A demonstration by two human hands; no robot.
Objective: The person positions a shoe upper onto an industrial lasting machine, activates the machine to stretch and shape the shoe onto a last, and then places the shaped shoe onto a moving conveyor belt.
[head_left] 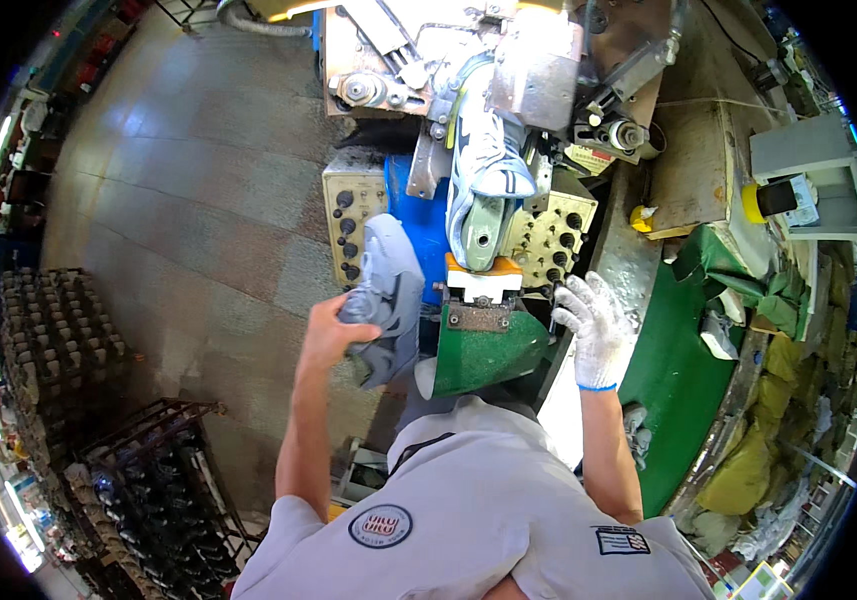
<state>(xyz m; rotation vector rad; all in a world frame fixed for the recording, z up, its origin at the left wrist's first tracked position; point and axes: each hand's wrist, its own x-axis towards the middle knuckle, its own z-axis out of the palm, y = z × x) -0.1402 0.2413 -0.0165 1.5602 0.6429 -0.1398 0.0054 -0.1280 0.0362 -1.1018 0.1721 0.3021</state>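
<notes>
My left hand (328, 333), bare, is closed around the rear part of a grey-blue sneaker (393, 285), held toe away from me and raised left of the machine. In the machine sits a second, pale blue and white shoe (488, 150) on a green last (486, 232), with metal clamps close around its far part. The last's near end lies over an orange-brown pad (484, 275) on a green-covered support (493, 350). My right hand (593, 325) wears a white knit glove with a blue cuff. Its fingers are apart, and it holds nothing, just right of that support.
Control boxes with black knobs (346, 225) flank the machine (378, 90). Along my right runs a green belt (673, 385) with a grey shoe (636, 430) near its edge. Racks of dark shoes or lasts (158, 500) stand at lower left. Yellow-green bags (748, 470) lie far right.
</notes>
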